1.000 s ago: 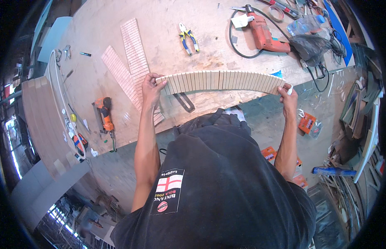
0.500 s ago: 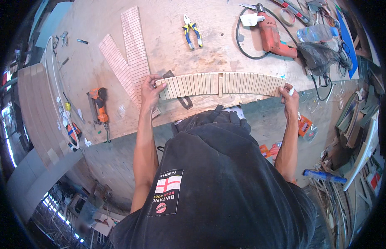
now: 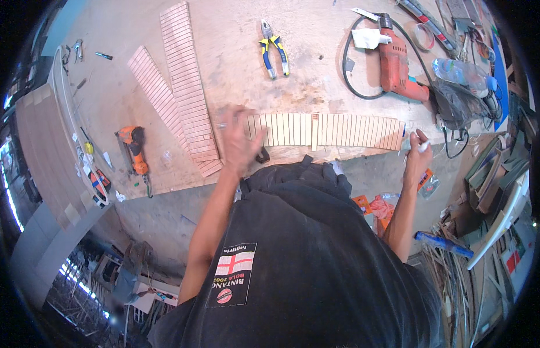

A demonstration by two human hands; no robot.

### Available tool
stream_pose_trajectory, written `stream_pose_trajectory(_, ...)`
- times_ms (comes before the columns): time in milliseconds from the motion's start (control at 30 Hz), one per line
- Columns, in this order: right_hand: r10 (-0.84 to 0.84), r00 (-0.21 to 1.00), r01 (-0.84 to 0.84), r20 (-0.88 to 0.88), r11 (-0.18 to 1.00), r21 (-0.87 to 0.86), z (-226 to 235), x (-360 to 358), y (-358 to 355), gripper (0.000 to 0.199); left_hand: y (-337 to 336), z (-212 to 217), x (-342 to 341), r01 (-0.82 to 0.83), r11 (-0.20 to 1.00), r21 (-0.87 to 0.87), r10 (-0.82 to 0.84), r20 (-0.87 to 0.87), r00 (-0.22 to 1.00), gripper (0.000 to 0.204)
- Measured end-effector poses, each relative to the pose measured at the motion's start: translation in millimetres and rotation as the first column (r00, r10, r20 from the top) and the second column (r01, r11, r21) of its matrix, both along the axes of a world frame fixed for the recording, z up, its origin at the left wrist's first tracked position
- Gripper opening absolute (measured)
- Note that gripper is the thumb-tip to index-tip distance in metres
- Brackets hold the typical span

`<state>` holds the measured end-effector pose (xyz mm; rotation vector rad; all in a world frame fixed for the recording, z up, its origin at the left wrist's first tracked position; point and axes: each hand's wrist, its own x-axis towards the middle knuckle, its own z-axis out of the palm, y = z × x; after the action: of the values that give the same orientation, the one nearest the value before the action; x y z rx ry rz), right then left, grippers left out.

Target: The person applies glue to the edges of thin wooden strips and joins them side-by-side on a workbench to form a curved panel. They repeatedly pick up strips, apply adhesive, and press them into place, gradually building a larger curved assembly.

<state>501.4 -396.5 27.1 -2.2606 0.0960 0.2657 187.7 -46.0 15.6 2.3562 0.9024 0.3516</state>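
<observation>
A pale wooden strip (image 3: 287, 130) scored with many crosswise cuts lies along the near edge of the bench, with a small upright wooden piece (image 3: 314, 132) at its middle. Over the strip's left end is my left hand (image 3: 239, 139), blurred, its fingers apart and nothing seen gripped. My right hand (image 3: 419, 152) is just off the right end, fingers curled round a slim white pen-like thing (image 3: 423, 146). A dark metal piece (image 3: 262, 155), partly hidden, shows beneath the strip near my left hand.
Two more scored strips (image 3: 188, 81) lie crossed to the left, beyond an orange nail gun (image 3: 134, 149). Pliers (image 3: 273, 51) rest farther back. A red corded drill (image 3: 397, 64), a plastic bottle (image 3: 461, 75) and a black bag (image 3: 458, 104) crowd the right.
Both hands have let go of the strip, which was held bowed and now lies nearly straight. My left hand has moved right over its end; my right hand has drawn back slightly.
</observation>
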Motion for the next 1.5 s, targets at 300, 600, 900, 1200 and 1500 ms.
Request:
stream_pose_trajectory(300, 0.426, 0.871, -0.377, -0.247, 0.899, 0.222, -8.1, -86.9, 87.3, 0.028, -35.5, -18.0, 51.8, 0.361, 0.920, -0.155, -0.380, -0.114, 0.918, 0.096)
stream_pose_trajectory(600, 0.834, 0.544, -0.836, -0.089, 0.531, -0.135, -3.7, -106.6, 163.7, 0.046, -32.5, -19.8, 52.0, 0.363, 0.920, -0.147, -0.379, -0.097, 0.920, 0.095)
stream_pose_trajectory(900, 0.854, 0.503, -0.860, -0.136, 0.478, -0.180, -9.2, -106.0, 170.3, 0.044, -34.4, -21.6, 53.0, 0.363, 0.926, -0.104, -0.373, -0.096, 0.923, 0.089)
stream_pose_trajectory(1200, 0.828, 0.533, -0.846, -0.174, 0.515, -0.137, -9.1, -105.3, 172.0, 0.040, -27.6, -16.0, 43.4, 0.366, 0.916, -0.166, -0.379, -0.057, 0.924, 0.097)
stream_pose_trajectory(1500, 0.835, 0.538, -0.841, -0.114, 0.523, -0.139, -13.0, -106.9, 170.6, 0.037, -30.1, -17.9, 44.6, 0.351, 0.927, -0.131, -0.363, -0.082, 0.928, 0.093)
